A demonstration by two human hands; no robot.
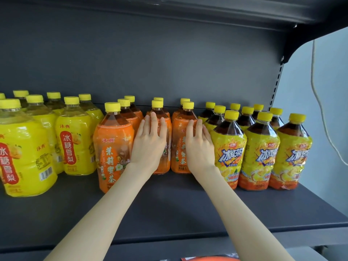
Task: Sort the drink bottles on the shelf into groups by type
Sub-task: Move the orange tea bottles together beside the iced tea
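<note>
On the shelf [169,213] three kinds of bottle are stood upright in blocks. The yellow pear-drink bottles [75,147] are kept toward the left edge, the orange tea bottles in the middle, and the iced-tea bottles [228,147] toward the right edge.

The left hand [148,142] is laid flat, fingers straight and slightly spread, against the front of the middle orange bottle [166,147]. Nothing is gripped. The right hand [199,146] is placed with nearly straight fingers on the right flank of the right orange bottle [180,144], between it and the nearest iced-tea bottle. Whether the thumb is wrapped round cannot be told.

Both touched bottles are set further back than the front orange bottle [113,147] on the left, which is stood nearer the front edge. A narrow gap is left between the two touched bottles. Their long axes are vertical, and each lies directly ahead of its own hand.

The sorting appears largely done. The coming move is judged to be a sideways squeeze or slide to tidy the orange group, pressed low enough that no bottle is tipped.
</note>
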